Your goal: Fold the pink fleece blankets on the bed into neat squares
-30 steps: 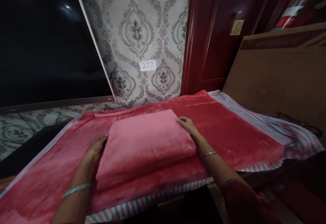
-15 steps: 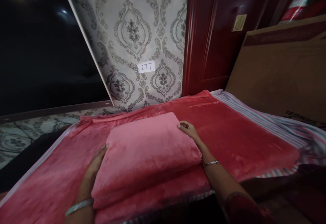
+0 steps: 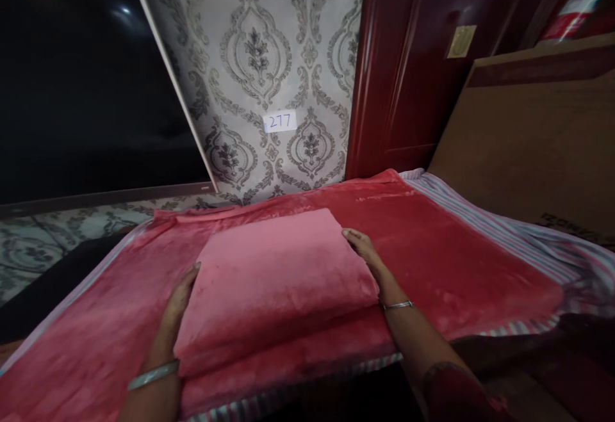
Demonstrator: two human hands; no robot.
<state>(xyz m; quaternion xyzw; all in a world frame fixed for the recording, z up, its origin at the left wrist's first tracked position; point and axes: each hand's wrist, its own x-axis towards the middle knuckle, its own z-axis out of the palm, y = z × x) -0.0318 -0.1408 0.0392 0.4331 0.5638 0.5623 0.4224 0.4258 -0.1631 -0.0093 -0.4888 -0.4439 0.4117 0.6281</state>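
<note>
A folded pink-red plush blanket (image 3: pixel 269 268) lies in thick layers in front of me, on a larger spread of red plush cloth (image 3: pixel 432 255) with a striped border. My left hand (image 3: pixel 182 291) rests along its left side, fingers stretched out and fingertips near the far left corner; a pale bangle circles that wrist. Against the far right edge is my right hand (image 3: pixel 361 247), with its fingers extended and the tips touching the fabric. A thin silver bracelet is on the right wrist. The undersides of both hands are hidden.
A large dark screen (image 3: pixel 96 89) stands at the back left. Behind the cloth is patterned wallpaper (image 3: pixel 259 57) with a paper label (image 3: pixel 280 121) reading 277. At right are a dark red wooden panel (image 3: pixel 413 63), a cardboard box (image 3: pixel 533 134) and a bottle (image 3: pixel 576 15).
The view has shifted slightly. My right hand has eased a little outward along the blanket's edge, and my left hand has slid slightly away from me. The folded blanket stays in place.
</note>
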